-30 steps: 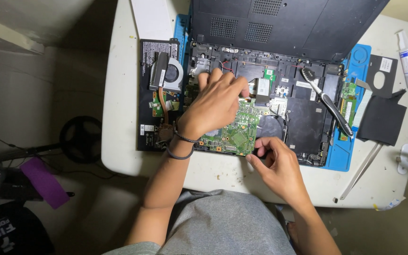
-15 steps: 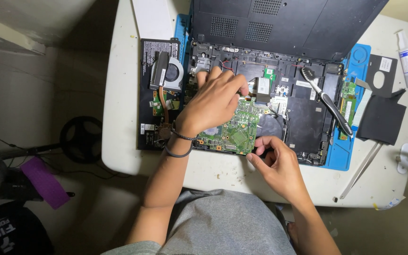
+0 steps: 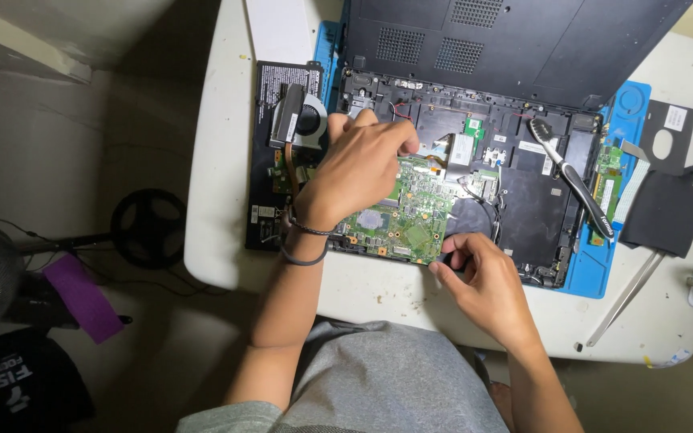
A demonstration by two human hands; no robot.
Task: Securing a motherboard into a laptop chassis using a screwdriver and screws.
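I see the left hand (image 3: 360, 168) reaching far over the opened laptop base (image 3: 515, 200), wrist bent and knuckles up, with two bands round the wrist. Its fingers are curled and pressed together, the tips hidden against the far left corner of the green circuit board (image 3: 407, 216); I cannot tell whether they pinch the board's edge or only press on it. The board lies inside the base's left half, tilted slightly, its near edge close to the table's (image 3: 218, 200) near rim.

My view of the right hand (image 3: 487, 281) shows it at the near edge of the base, just right of the board's near right corner. The thumb and forefinger are drawn together as if pinching something small and dark, though I cannot make out what.

Left of the left hand lies a cooling fan (image 3: 302, 124) with its copper pipe, resting on a black panel. A black-handled brush (image 3: 571, 176) lies across the right part of the base, which sits on a blue mat (image 3: 603, 265).
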